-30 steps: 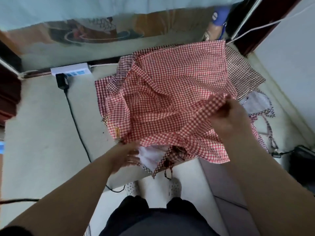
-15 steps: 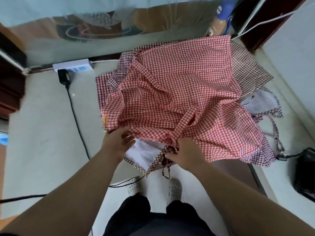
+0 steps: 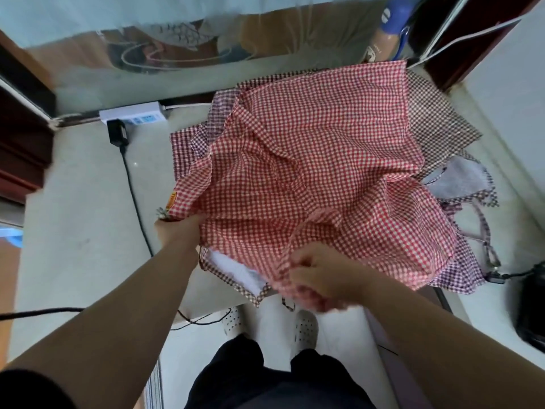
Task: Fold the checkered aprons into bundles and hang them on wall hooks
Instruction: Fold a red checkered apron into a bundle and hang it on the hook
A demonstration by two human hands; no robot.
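A red-and-white checkered apron (image 3: 318, 160) lies rumpled on top of a pile on the pale table (image 3: 76, 202). Under it lie a purple checkered apron (image 3: 463, 276) and a brown checkered apron (image 3: 433, 119), whose edges stick out. My left hand (image 3: 174, 228) reaches under the red apron's left edge; its fingers are hidden by the cloth. My right hand (image 3: 321, 273) pinches the red apron's near hem and a strap at the table's front edge. No wall hooks show.
A white power strip (image 3: 132, 115) with a black plug and cable sits at the table's back left. A black object (image 3: 530, 308) lies at the right edge. White-and-checkered cloth (image 3: 236, 270) pokes out under the pile. My white shoes (image 3: 303, 326) stand below.
My right hand came down from the raised strap to the near hem, then gathered cloth toward me. My left hand slid up under the left edge, lifting it.
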